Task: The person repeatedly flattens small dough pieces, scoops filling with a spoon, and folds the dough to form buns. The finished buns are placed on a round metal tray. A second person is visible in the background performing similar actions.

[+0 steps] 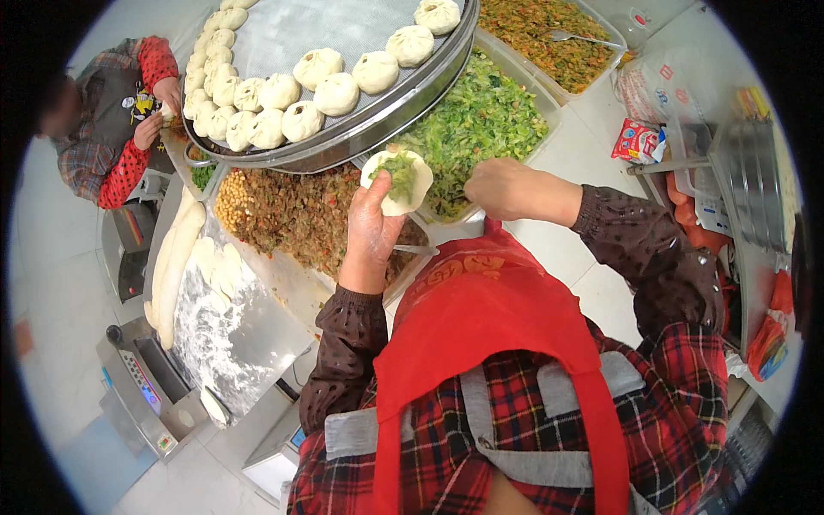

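Note:
On my left hand (375, 228) lies a round dough wrapper (421, 177), the thumb resting on green vegetable filling (400, 180) in its middle. My right hand (502, 190) is to its right, over the near edge of a clear plastic tub (552, 122) of chopped greens (479, 116); its fingers are curled down and their tips are hidden, so I cannot tell what they hold. Beyond my left hand a round metal steamer tray (412, 122) carries several pleated buns (337, 94). Brown minced filling (290, 206) with yellow beans fills a container under the left hand.
Dough rolls (175, 257) and flattened dough pieces (215, 267) lie on a floured metal worktop (251, 347) at left. A second person (116, 122) works at the upper left. Another tub (602, 71) of filling holds a spoon (582, 38). A metal shelf unit (714, 158) stands at right.

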Demonstrator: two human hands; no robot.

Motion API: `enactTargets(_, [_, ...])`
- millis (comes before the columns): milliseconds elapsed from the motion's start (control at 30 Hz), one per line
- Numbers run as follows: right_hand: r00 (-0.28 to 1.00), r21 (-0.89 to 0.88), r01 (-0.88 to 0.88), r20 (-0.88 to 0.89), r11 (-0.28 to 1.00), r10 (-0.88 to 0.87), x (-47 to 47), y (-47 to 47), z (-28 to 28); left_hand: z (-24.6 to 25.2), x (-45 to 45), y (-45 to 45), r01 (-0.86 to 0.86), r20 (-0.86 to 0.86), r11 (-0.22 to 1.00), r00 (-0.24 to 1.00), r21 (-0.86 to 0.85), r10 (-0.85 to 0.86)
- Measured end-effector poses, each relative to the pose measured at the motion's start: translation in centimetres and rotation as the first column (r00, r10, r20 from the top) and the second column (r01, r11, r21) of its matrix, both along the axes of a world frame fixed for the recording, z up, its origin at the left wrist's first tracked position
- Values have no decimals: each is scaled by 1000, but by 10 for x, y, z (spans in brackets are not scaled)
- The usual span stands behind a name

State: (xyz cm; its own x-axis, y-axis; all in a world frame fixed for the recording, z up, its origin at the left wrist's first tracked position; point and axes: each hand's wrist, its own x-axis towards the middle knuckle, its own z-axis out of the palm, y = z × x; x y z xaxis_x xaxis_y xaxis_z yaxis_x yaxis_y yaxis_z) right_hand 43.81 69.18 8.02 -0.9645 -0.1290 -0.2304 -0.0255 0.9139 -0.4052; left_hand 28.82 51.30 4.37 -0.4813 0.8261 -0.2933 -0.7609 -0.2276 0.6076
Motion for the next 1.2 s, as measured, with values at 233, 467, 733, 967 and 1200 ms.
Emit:
enactTargets(233, [964, -501, 190, 260, 844, -63, 2, 37, 2, 1, -10, -7, -103, 59, 993, 993, -56, 106])
enactTargets(467, [903, -774, 330, 93, 540, -419, 57, 41, 31, -4, -1, 13, -186, 134, 964, 968, -188, 213])
enactTargets(733, [742, -80, 524, -447, 848, -500, 44, -41, 8, 0, 35, 66, -150, 295, 953, 928, -261, 227])
enactTargets(967, [756, 207, 592, -477, 779, -447, 41, 22, 0, 6, 25, 56, 114, -67, 983, 990, -141, -124])
enactTargets(1200, [716, -17, 493, -560, 870, -417, 6, 33, -14, 14, 22, 52, 237, -132, 959, 957, -154, -258])
